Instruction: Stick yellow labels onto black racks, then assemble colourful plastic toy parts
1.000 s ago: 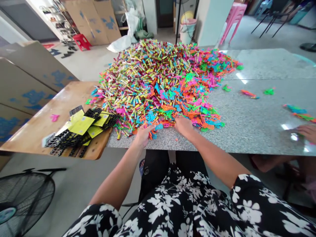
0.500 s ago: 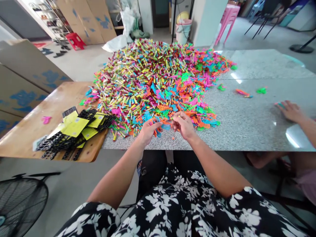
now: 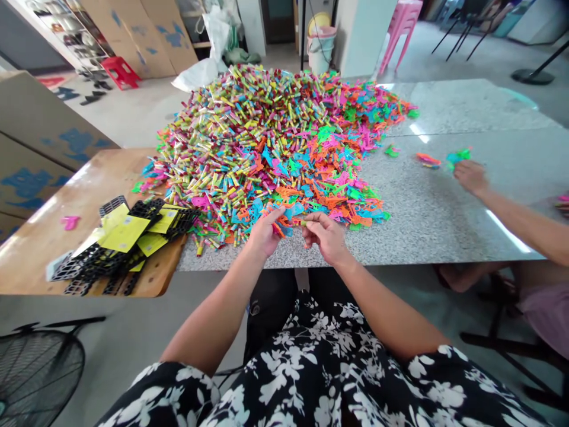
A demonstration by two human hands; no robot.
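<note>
My left hand [image 3: 265, 232] is closed around several flat orange and blue plastic pieces [image 3: 291, 212] that look like small toy guns. Close on its right, my right hand [image 3: 326, 237] pinches a small yellowish item, too small to name. Both hands are just above the near edge of a large pile. Small printed tubes [image 3: 231, 142] in yellow, red and blue fill its left and back. Its front and right are loose toy-gun-like pieces [image 3: 329, 178] in orange, pink, green and blue.
Black plastic racks with yellow cards [image 3: 124, 234] lie on the wooden board [image 3: 26, 261] at left, near a pink piece [image 3: 70, 222]. On the grey stone table [image 3: 427, 219], a co-worker's hand [image 3: 472, 178] touches green and blue pieces [image 3: 457, 156]. A fan [image 3: 40, 373] stands lower left.
The co-worker's hand has moved left and away from the table's near edge to the green piece. My hands stay close together; my right hand's fingers have shifted slightly. The view has turned a little.
</note>
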